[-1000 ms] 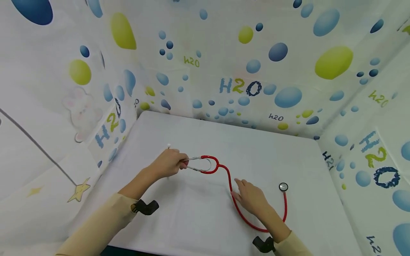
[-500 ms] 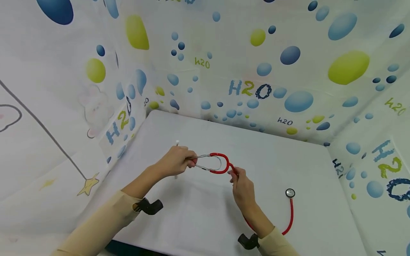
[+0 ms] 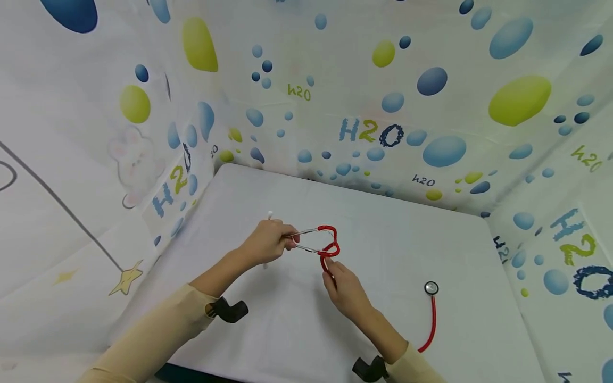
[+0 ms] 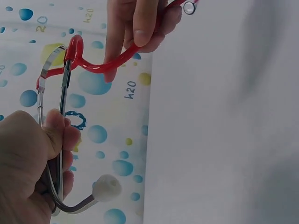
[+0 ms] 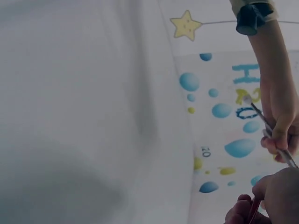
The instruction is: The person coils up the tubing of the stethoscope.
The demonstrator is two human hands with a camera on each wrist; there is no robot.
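A red stethoscope (image 3: 334, 239) is held between both hands above the white table. My left hand (image 3: 269, 242) grips its metal ear tubes (image 4: 63, 93), fingers curled round them; a white ear tip (image 4: 107, 187) sticks out below the fist in the left wrist view. My right hand (image 3: 348, 290) pinches the red tubing (image 4: 122, 59) just past the Y-joint, and the tubing bends back toward the left hand there. The round chest piece (image 3: 431, 288) lies on the table to the right, the tubing running from it toward the front, partly hidden by the right forearm.
The white table (image 3: 383, 229) spreads under both hands. Its back and sides meet a cloth backdrop (image 3: 287, 133) printed with blue and green drops. A dark band (image 3: 201, 374) shows below the table's front edge. Each wrist wears a black camera mount (image 3: 230, 310).
My right hand has come from lying open beside the tubing to pinching it near the Y-joint, then has drawn it left and down, folding it. My left hand keeps its grip on the ear tubes.
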